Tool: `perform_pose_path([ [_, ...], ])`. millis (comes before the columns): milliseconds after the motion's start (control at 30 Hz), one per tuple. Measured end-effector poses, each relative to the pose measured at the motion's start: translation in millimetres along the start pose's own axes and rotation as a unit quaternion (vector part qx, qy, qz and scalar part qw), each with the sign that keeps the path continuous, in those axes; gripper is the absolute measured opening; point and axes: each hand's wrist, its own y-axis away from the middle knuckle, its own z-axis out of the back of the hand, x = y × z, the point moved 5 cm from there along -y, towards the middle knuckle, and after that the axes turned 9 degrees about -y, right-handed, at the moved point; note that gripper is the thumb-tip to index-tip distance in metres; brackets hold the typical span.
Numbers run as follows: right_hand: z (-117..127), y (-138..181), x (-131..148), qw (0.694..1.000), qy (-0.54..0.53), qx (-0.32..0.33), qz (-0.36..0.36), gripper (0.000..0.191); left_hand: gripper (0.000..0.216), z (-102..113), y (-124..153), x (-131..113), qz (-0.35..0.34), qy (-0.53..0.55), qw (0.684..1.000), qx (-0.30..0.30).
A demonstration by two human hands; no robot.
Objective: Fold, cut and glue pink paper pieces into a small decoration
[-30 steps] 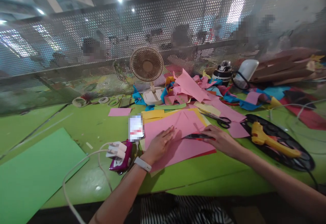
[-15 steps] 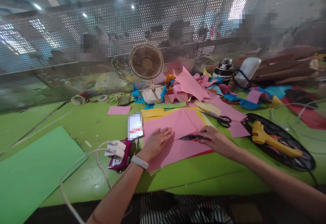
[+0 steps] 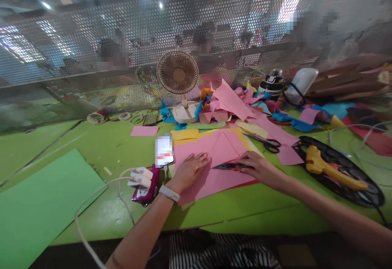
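A pink paper sheet (image 3: 214,154) with fold creases lies on the green table in front of me. My left hand (image 3: 190,171), with a white band at the wrist, lies flat on the sheet's left part, fingers stretched out. My right hand (image 3: 260,169) rests on the sheet's right side, its fingers closed around a small dark cutter with a red handle (image 3: 228,165) whose tip points left across the paper. Yellow paper (image 3: 186,135) and a red sheet stick out from under the pink one.
A phone (image 3: 163,151) stands on a magenta power bank (image 3: 146,187) with white plugs and a cable. A large green sheet (image 3: 39,199) lies at left. Behind are a small fan (image 3: 178,77), a paper scrap pile (image 3: 239,105), scissors (image 3: 266,142) and a yellow glue gun (image 3: 330,167) on a black tray.
Both hands keep almost the same place on the pink sheet; the view has shifted slightly.
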Motion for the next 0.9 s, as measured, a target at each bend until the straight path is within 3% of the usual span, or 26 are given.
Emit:
perform_pose_path([
  [900,-15.4,-13.8,8.8,0.999,0.037,0.036,0.0,0.03,0.049,-3.3,1.2,2.6,-0.001,0.01,1.0,0.0],
])
